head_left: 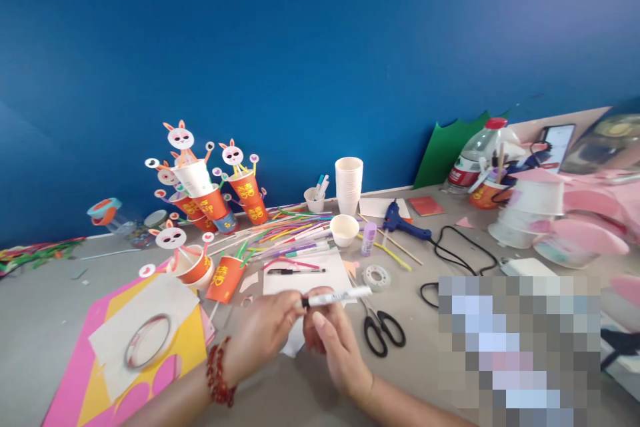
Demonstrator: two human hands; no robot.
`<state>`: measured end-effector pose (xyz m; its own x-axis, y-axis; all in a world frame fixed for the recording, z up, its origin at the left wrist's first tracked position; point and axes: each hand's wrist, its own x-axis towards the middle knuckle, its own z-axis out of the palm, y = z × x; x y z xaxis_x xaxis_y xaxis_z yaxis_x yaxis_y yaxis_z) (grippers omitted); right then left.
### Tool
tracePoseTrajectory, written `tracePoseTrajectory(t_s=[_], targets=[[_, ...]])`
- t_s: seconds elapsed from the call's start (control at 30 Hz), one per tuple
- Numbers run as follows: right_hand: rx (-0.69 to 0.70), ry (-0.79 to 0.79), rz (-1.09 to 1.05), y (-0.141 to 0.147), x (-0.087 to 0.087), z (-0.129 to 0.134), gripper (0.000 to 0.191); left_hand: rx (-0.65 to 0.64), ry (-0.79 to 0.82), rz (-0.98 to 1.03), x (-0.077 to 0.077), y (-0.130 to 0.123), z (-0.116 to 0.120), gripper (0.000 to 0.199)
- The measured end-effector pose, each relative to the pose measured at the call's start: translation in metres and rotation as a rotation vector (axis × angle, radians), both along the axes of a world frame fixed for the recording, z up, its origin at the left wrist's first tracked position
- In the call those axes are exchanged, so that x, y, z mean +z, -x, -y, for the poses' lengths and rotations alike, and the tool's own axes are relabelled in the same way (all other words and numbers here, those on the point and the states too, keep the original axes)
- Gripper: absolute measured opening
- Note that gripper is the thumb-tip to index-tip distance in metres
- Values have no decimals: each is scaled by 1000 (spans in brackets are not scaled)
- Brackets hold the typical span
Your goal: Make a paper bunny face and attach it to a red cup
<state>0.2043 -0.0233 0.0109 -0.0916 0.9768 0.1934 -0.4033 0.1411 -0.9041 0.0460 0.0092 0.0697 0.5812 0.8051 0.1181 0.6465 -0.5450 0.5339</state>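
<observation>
A white marker point(340, 296) with a black part near one end is up in front of me, above the table. My left hand point(265, 327), with a red bead bracelet at the wrist, is closed around the marker's black end and slightly blurred. My right hand point(337, 340) is curled beneath the marker's white barrel, fingers closed against it; its exact hold is partly hidden. Under the hands lies white paper point(293, 345). Beyond them a black pen point(296, 271) rests on a white sheet point(340, 267). Black-handled scissors point(383, 333) lie right of my right hand, near a tape roll point(377, 277).
Decorated paper cups with rabbit faces point(245, 193) stand back left. Coloured sheets point(90, 347) bear a tape ring point(147, 341). Behind are pipe cleaners point(285, 230), stacked white cups point(349, 183), a glue stick point(369, 240) and a blue glue gun point(405, 223) with its cord.
</observation>
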Motion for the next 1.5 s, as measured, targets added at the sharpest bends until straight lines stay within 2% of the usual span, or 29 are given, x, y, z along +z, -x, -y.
tracePoseTrajectory(t_s=[0.03,0.1,0.2,0.3,0.47,0.7,0.97,1.1,1.27,1.4,1.5], targets=[[15,13,37,1,1,-1,31,50,-72,14,2,3,-12,24],[23,61,115,3,2,-5,35,70,-193,-13,3,5,-36,24],[28,88,222,5,-2,-10,23,60,-375,-298,-4,-2,-67,25],[78,26,297,6,-11,-12,14,32,-411,-377,-18,-17,-85,21],[105,-19,349,6,-20,-14,12,6,-437,-407,-33,-38,-97,19],[83,-35,396,7,-19,-15,11,-41,-431,-391,-34,-55,-103,23],[71,-68,432,7,-22,-16,15,-57,-391,-289,-43,-68,-105,22],[47,-45,371,0,-13,-18,12,-7,-347,-196,-34,-51,-104,19],[-132,49,209,-17,5,-33,13,88,-257,-102,-17,0,-76,14],[-251,37,223,-31,14,-46,15,59,-155,-42,-20,29,-46,15],[-348,33,166,-40,18,-52,15,53,-162,-81,-29,35,-43,17]])
